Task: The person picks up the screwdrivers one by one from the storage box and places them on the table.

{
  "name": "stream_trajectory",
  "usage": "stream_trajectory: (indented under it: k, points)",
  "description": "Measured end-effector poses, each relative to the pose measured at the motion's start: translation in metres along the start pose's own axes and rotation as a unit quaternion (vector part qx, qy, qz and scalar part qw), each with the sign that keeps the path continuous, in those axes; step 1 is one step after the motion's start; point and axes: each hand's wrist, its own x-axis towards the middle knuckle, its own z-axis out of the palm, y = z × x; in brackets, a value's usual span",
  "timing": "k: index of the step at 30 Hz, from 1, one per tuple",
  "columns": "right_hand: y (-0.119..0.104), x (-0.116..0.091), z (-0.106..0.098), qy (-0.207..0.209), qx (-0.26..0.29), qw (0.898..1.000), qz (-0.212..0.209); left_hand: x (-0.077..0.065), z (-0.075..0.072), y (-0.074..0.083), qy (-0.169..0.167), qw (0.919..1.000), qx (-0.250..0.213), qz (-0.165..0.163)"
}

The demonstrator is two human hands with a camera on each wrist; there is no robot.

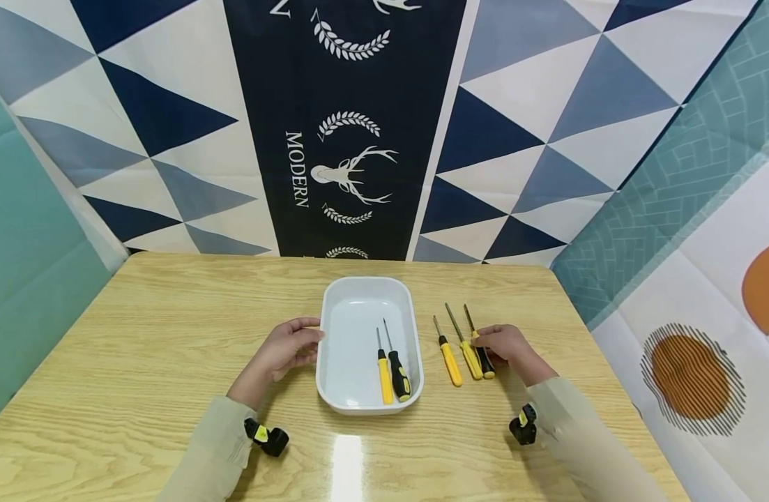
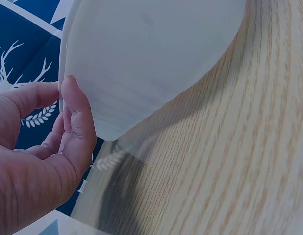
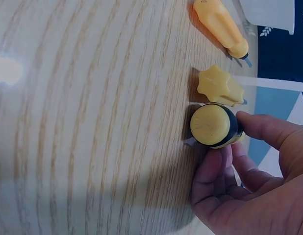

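The black-and-yellow screwdriver (image 1: 484, 364) is at the right end of a row of three. The right hand (image 1: 508, 344) pinches its handle between thumb and fingers. Just beside it lies a yellow screwdriver (image 1: 470, 358), then an orange-handled screwdriver (image 1: 450, 362). Left of them sits a white tray (image 1: 348, 348) with two more screwdrivers (image 1: 385, 378) inside. The left hand (image 1: 291, 348) pinches the tray's left rim. Everything is on a wooden table (image 1: 171, 328).

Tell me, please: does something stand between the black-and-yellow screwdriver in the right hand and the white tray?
Yes: beside the held screwdriver lies a yellow-handled screwdriver and, nearer the white tray, a black-collared yellow screwdriver. The tray's rim also rises in between.
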Motion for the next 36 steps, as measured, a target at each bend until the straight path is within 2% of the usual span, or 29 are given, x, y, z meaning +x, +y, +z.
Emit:
stream_trajectory:
  k: [21,36]
  points:
    - [0.002,-0.003,-0.002,-0.005,0.034,0.999,-0.004,0.000,-0.001,-0.001,-0.005,1.0000,-0.002,0.004]
    - [0.003,-0.011,-0.007,-0.011,0.050,0.999,-0.012,-0.001,0.001,0.001,0.007,0.9999,0.009,-0.004]
